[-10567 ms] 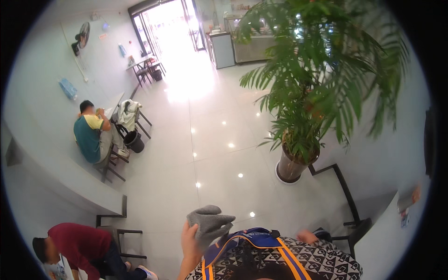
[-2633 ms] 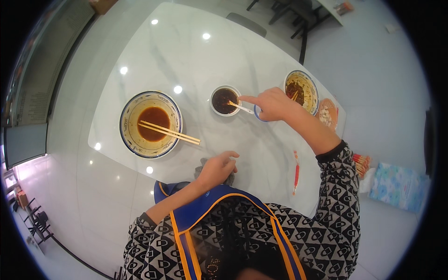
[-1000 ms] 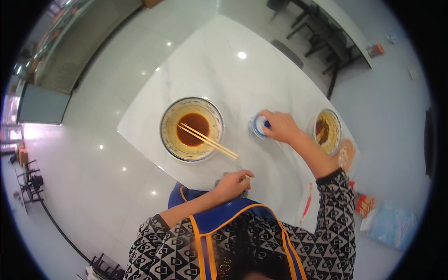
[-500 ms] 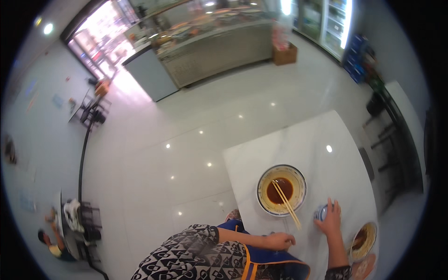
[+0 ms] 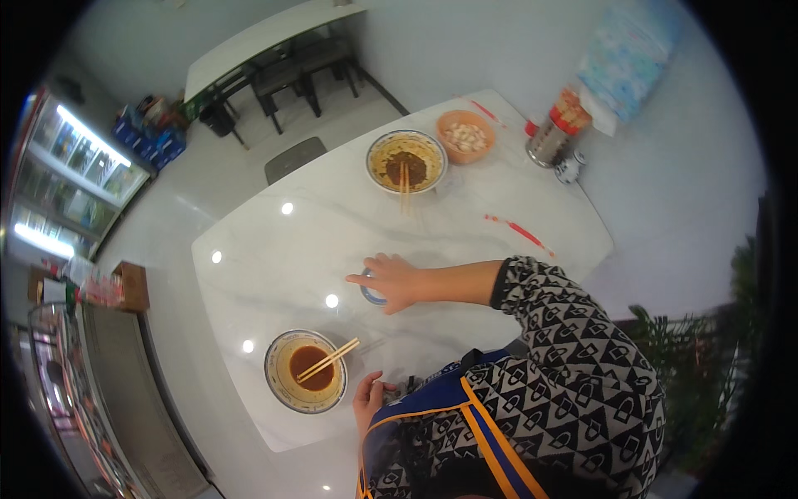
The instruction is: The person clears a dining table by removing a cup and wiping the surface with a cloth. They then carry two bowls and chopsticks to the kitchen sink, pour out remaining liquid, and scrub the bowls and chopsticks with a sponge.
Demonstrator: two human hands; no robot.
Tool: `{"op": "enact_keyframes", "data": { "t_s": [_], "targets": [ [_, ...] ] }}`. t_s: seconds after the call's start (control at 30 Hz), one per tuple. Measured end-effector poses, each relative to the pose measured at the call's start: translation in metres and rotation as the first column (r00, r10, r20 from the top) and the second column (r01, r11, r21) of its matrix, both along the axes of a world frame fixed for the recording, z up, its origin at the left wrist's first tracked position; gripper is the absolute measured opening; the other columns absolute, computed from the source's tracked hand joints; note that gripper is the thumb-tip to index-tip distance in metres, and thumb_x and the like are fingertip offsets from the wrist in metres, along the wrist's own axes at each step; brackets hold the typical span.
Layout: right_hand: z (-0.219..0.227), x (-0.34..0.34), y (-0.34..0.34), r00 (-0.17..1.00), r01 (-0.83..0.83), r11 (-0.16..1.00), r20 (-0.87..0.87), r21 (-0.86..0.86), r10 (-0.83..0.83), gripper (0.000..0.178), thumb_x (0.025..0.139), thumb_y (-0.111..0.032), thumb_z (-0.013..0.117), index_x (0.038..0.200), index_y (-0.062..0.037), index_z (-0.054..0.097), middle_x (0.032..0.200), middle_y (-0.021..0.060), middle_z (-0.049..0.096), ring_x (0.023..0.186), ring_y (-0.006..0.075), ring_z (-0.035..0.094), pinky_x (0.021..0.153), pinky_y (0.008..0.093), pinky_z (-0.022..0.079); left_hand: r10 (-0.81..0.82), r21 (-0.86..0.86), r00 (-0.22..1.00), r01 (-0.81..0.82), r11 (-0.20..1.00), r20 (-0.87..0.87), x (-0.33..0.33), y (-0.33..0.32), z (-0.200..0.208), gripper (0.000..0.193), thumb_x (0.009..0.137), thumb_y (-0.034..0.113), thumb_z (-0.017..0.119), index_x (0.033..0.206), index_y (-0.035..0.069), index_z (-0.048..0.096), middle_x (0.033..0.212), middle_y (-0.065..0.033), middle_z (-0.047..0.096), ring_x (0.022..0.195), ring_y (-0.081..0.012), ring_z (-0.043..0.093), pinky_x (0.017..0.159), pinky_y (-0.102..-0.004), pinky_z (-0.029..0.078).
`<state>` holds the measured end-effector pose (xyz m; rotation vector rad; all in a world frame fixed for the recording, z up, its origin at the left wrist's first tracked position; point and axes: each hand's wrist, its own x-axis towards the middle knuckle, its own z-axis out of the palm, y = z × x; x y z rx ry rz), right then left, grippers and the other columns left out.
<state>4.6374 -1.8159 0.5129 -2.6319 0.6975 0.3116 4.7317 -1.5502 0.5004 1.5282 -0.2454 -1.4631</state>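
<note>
My right hand [image 5: 392, 284] reaches over the white marbled table and closes around a small blue-and-white cup [image 5: 366, 291], mostly hidden under the palm. One finger points out past its rim. My left hand [image 5: 370, 399] rests by the table edge against my blue apron [image 5: 440, 399], fingers curled with nothing seen in them. Left of it stands a patterned bowl [image 5: 283, 391] of reddish-brown liquid, with a pair of chopsticks [image 5: 332, 358] laid across its rim. Farther back sits a second bowl [image 5: 378, 170] with dark brown leftovers and its own chopsticks [image 5: 405, 187].
An orange bowl of pale pieces resembling garlic cloves [image 5: 464, 137] touches the second bowl's side. By the wall stand a metal canister [image 5: 549, 143] and a small patterned pot [image 5: 570, 168]. A red-and-white strip [image 5: 524, 233] lies on the table [image 5: 299, 241]. A stool [image 5: 295, 158] is beyond the edge.
My view has swung right, bringing the table's far side and wall into sight. My right hand stays on the small cup; my left hand stays curled near the apron.
</note>
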Motion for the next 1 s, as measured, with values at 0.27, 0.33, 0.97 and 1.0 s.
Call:
{"op": "enact_keyframes", "data": {
  "t_s": [0.27, 0.33, 0.97, 1.0],
  "targets": [
    [0.039, -0.138, 0.009, 0.941, 0.328, 0.942, -0.065, -0.069, -0.332, 0.092, 0.059, -0.033, 0.074, 0.139, -0.0226, 0.029, 0.123, 0.0194, 0.041, 0.11, 0.0376, 0.042, 0.085, 0.0475, 0.042, -0.14, -0.103, 0.987, 0.132, 0.986, -0.078, 0.004, -0.006, 0.0, 0.024, 0.09, 0.011, 0.048, 0.111, 0.003, 0.056, 0.08, -0.0059, 0.062, 0.064, -0.0075, 0.053, 0.059, -0.0217, 0.043],
    [0.044, -0.18, 0.004, 0.895, 0.433, 0.893, -0.063, -0.12, -0.442, 0.093, 0.059, -0.033, 0.074, 0.139, -0.0224, 0.028, 0.123, 0.0189, 0.041, 0.111, 0.0375, 0.042, 0.085, 0.0475, 0.042, -0.207, -0.035, 0.978, 0.206, 0.978, -0.032, -0.004, -0.015, 0.0, 0.024, 0.09, 0.011, 0.047, 0.111, 0.003, 0.056, 0.08, -0.0066, 0.063, 0.064, -0.0089, 0.054, 0.06, -0.0223, 0.044],
    [0.007, -0.498, -0.12, 0.21, 0.921, 0.198, -0.001, -0.334, -0.978, 0.103, 0.057, -0.035, 0.075, 0.141, -0.0086, 0.021, 0.13, 0.0179, 0.036, 0.118, 0.0371, 0.038, 0.092, 0.0469, 0.041, -0.285, 0.158, 0.904, 0.246, 0.956, 0.318, -0.083, -0.061, -0.032, 0.03, 0.087, 0.017, 0.046, 0.111, 0.0, 0.055, 0.079, -0.0066, 0.067, 0.072, -0.0105, 0.056, 0.068, -0.0242, 0.043],
    [0.003, -0.503, -0.123, 0.204, 0.926, 0.189, 0.012, -0.326, -0.979, 0.103, 0.057, -0.035, 0.075, 0.141, -0.0086, 0.021, 0.131, 0.018, 0.036, 0.119, 0.0374, 0.037, 0.094, 0.0469, 0.04, -0.281, 0.151, 0.899, 0.243, 0.958, 0.335, -0.086, -0.062, -0.032, 0.03, 0.088, 0.017, 0.046, 0.111, 0.0, 0.055, 0.08, -0.0065, 0.067, 0.071, -0.0103, 0.056, 0.067, -0.024, 0.043]
  ]
}}
